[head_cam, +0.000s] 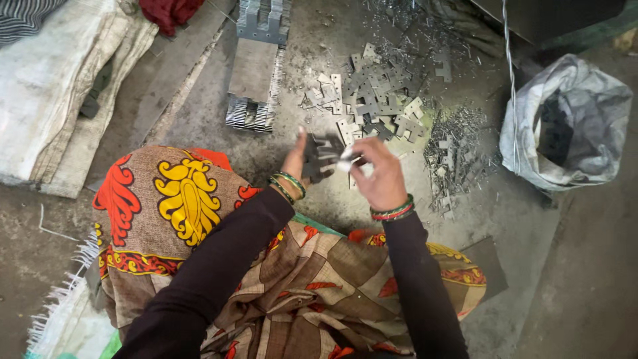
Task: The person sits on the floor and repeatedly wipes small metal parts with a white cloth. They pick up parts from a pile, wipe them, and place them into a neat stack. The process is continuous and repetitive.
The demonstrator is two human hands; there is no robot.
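Left hand [297, 161] and right hand [379, 174] share one metal stack [323, 155].

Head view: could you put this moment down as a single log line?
left hand: holds stack of metal pieces | right hand: fingers at the stack | pile of metal pieces: on floor ahead

Both hands [345, 166] hold stamped metal plates [323, 154] above a scattered plate pile [379, 100].

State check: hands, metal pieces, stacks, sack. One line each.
left hand: raised, holding a bunch of stamped metal pieces
right hand: pinching one end of that bunch
loose pile of plates: scattered on the floor
stacked plates: lined up in rows
plastic sack: open, slumped
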